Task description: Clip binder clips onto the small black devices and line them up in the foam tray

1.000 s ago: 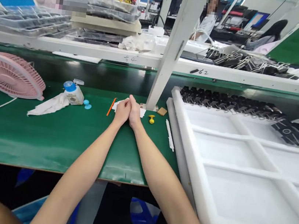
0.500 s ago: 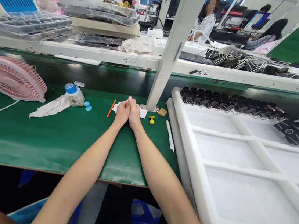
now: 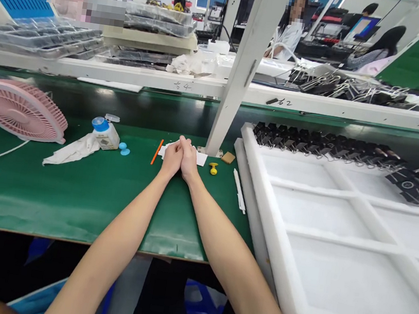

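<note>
My left hand (image 3: pixel 172 159) and my right hand (image 3: pixel 188 160) are clasped together at the back of the green table (image 3: pixel 117 201), fingers closed against each other. No object shows in either one. White paper pieces (image 3: pixel 201 159) lie partly hidden behind and beneath them. Just left of the hands is a thin orange stick (image 3: pixel 157 152). To their right are a small yellow knob-shaped piece (image 3: pixel 213 168), a tan square pad (image 3: pixel 228 157) and a white pen (image 3: pixel 239 191).
A white foam tray (image 3: pixel 280 234) with compartments and a row of black clip-like parts (image 3: pixel 324 143) fills the right. Leftward are a pink fan (image 3: pixel 17 109), a white cloth (image 3: pixel 73 151), a blue-topped bottle (image 3: pixel 105 134) and blue discs (image 3: pixel 124 151). A white post (image 3: pixel 236 77) rises behind my hands.
The view has shifted very slightly. My hands stay clasped in the same place.
</note>
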Tool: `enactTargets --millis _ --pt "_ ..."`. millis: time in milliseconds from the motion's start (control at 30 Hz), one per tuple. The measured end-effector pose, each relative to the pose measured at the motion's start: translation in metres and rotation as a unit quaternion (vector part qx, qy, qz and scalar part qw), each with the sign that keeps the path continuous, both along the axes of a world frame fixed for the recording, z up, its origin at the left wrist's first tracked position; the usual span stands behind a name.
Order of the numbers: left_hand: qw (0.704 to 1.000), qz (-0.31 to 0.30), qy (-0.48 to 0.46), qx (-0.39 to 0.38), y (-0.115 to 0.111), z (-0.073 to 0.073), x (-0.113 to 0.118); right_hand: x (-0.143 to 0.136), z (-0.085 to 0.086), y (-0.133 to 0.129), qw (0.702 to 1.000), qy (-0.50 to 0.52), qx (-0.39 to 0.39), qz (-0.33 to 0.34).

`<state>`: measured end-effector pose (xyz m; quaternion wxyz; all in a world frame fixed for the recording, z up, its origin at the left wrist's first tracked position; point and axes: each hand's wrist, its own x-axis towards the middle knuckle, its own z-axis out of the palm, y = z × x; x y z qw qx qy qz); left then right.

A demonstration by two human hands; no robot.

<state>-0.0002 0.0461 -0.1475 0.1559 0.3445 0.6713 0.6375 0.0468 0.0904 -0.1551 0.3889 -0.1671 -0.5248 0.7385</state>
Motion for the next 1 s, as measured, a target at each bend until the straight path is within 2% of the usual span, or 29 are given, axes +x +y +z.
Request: enactTargets --millis 1000 --pt "1.000 0.002 -0.012 -0.008 0.0001 -0.0006 -0.0003 -0.0025 -0.0026 0.0004 1.000 -0.009 0.012 0.000"
